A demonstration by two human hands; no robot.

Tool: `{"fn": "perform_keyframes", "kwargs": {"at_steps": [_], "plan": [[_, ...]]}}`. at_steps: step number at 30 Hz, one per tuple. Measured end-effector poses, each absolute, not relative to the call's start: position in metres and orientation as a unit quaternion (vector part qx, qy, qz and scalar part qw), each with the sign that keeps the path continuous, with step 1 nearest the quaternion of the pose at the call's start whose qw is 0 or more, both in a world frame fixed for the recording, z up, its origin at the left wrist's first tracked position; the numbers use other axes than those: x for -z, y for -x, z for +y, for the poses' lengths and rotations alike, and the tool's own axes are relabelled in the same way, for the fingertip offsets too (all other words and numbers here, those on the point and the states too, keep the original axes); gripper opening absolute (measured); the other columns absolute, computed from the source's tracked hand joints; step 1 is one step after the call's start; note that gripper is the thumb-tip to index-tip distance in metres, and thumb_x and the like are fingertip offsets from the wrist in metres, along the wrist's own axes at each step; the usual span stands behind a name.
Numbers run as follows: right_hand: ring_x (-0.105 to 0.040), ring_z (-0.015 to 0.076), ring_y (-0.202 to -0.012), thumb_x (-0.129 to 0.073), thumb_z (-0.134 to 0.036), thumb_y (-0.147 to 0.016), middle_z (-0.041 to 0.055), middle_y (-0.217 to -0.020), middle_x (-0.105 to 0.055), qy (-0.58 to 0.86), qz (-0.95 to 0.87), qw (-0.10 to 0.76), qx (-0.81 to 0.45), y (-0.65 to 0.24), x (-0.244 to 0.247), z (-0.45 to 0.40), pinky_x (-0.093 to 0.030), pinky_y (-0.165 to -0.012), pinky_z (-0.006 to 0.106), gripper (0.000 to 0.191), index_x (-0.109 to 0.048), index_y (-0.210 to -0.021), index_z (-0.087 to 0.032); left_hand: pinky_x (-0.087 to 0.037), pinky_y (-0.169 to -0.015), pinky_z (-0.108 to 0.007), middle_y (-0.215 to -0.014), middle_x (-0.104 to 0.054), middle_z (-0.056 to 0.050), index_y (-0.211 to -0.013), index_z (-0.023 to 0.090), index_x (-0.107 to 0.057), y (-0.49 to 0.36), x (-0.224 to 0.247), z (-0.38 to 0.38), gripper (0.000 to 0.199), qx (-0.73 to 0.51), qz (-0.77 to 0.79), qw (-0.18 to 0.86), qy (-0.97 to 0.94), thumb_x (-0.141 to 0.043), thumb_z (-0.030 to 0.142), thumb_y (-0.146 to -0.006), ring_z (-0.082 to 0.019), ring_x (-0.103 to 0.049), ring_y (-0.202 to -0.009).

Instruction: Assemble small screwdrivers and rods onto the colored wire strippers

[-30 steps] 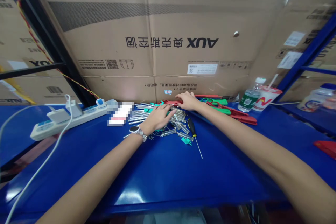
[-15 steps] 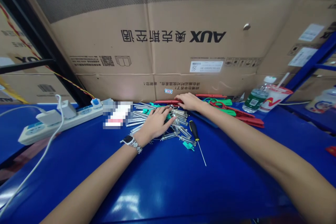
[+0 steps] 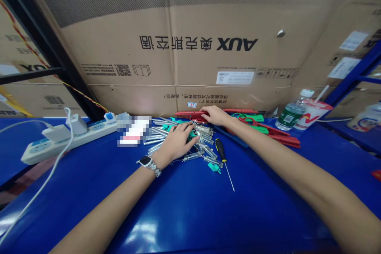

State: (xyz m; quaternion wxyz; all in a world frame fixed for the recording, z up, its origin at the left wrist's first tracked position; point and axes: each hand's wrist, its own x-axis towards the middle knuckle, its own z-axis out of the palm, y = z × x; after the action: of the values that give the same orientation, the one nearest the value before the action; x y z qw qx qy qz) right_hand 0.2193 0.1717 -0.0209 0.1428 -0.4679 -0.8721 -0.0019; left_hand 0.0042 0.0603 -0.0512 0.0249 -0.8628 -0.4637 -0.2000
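Note:
My left hand [image 3: 177, 141] lies open, palm down with fingers spread, over a pile of clear tubes and silvery rods [image 3: 157, 139] with green plastic parts. What is under the palm is hidden. Beyond the pile, my right hand [image 3: 216, 116] has its fingers bent over a long red plastic piece [image 3: 190, 114], whose kind I cannot make out. Just right of the pile lies a screwdriver [image 3: 220, 151] with a black and yellow handle. A small green part [image 3: 213, 167] sits at the pile's near edge.
Red and green plastic tools [image 3: 268, 133] lie right of my right hand, beside a water bottle [image 3: 290, 115] and a paper cup [image 3: 315, 116]. On the left is a white power strip [image 3: 89, 131] with cables. A large cardboard box [image 3: 190, 16] stands behind the blue table [image 3: 190, 214].
The red piece by my right hand shows more of its side now and appears slightly raised. Both hands stay in nearly the same place; the view has shifted a little.

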Motion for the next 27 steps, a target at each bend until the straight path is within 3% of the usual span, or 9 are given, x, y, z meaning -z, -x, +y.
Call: {"fn": "perform_keyframes", "kwargs": {"at_steps": [6,11,14,17,20,27], "plan": [[-0.070,0.0225,-0.100,-0.056,-0.020,-0.098,0.0102,-0.112,-0.077,0.454,-0.864,0.213,-0.046,-0.224,0.021,0.166,-0.049,-0.092,0.034,0.028,-0.071,-0.120,-0.018,-0.035,-0.113,-0.054,-0.143,-0.058,-0.013,-0.135,0.020,-0.056,-0.004,0.048,0.060,0.046,0.219,-0.468,0.025,0.856,-0.039,0.050,-0.105,-0.031,-0.053,-0.133],[-0.070,0.0181,-0.081,-0.058,-0.024,-0.098,0.0078,-0.095,-0.079,0.430,-0.855,0.280,-0.078,-0.227,0.022,0.152,-0.050,-0.084,0.031,0.028,-0.075,-0.118,-0.016,-0.043,-0.103,-0.050,-0.129,-0.064,-0.011,-0.119,0.019,-0.061,0.002,0.040,0.059,0.037,0.267,-0.468,0.038,0.842,-0.043,0.048,-0.104,-0.030,-0.059,-0.118],[-0.071,0.0179,-0.082,-0.062,-0.022,-0.094,0.0074,-0.100,-0.079,0.431,-0.844,0.306,-0.088,-0.228,0.024,0.147,-0.052,-0.084,0.031,0.028,-0.076,-0.118,-0.019,-0.045,-0.096,-0.047,-0.120,-0.066,-0.010,-0.110,0.020,-0.062,0.005,0.035,0.057,0.029,0.294,-0.478,0.045,0.826,-0.047,0.043,-0.103,-0.029,-0.061,-0.110],[-0.073,0.0205,-0.094,-0.065,-0.020,-0.091,0.0082,-0.109,-0.079,0.442,-0.844,0.292,-0.080,-0.229,0.027,0.148,-0.053,-0.090,0.033,0.028,-0.077,-0.116,-0.021,-0.045,-0.094,-0.047,-0.114,-0.066,-0.009,-0.102,0.021,-0.063,0.008,0.035,0.057,0.026,0.302,-0.489,0.035,0.817,-0.048,0.041,-0.102,-0.029,-0.060,-0.108],[-0.073,0.0236,-0.101,-0.067,-0.030,-0.092,0.0084,-0.111,-0.079,0.450,-0.851,0.250,-0.101,-0.230,0.029,0.151,-0.053,-0.093,0.035,0.027,-0.078,-0.116,-0.021,-0.045,-0.093,-0.046,-0.113,-0.066,-0.009,-0.099,0.021,-0.065,0.013,0.039,0.059,0.025,0.297,-0.491,0.022,0.819,-0.049,0.040,-0.101,-0.029,-0.059,-0.109],[-0.074,0.0239,-0.098,-0.067,-0.028,-0.092,0.0083,-0.104,-0.080,0.463,-0.853,0.223,-0.090,-0.230,0.027,0.151,-0.053,-0.092,0.035,0.022,-0.080,-0.107,-0.020,-0.044,-0.096,-0.048,-0.113,-0.066,-0.008,-0.097,0.020,-0.066,0.021,0.043,0.063,0.025,0.293,-0.502,0.010,0.813,-0.051,0.040,-0.101,-0.029,-0.059,-0.109]]}}
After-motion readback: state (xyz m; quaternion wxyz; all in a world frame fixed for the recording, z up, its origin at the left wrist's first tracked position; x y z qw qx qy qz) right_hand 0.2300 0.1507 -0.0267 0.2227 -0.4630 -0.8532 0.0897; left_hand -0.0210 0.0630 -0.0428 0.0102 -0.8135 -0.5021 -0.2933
